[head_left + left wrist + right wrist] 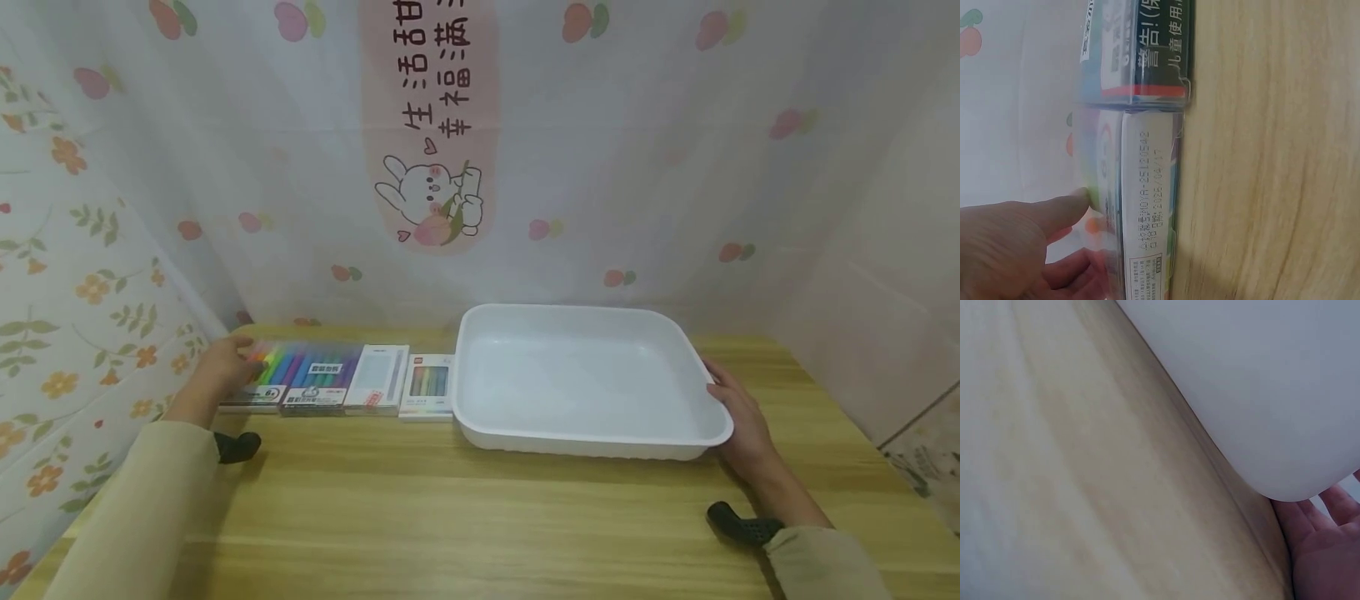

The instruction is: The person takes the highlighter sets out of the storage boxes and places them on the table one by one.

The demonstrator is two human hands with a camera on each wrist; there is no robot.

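Observation:
At the left end of a row of flat packs, my left hand [221,371] touches a clear case of bright highlighters [272,367]. In the left wrist view its thumb lies against the case's face, and the other fingers are at the end, partly hidden. Beside that case lie a second clear case of coloured pens [318,377], a white box [377,379] and a smaller white box with a picture of coloured pens [426,385]. A white rectangular tray [585,379] adjoins the row on the right. My right hand [742,421] rests against the tray's right side, fingers extended along it.
All of it stands on a wood-grain table [480,517]. Behind hangs a pale curtain [555,150] with fruit prints and a rabbit picture. A floral cloth [82,317] hangs on the left. Black straps show at both wrists.

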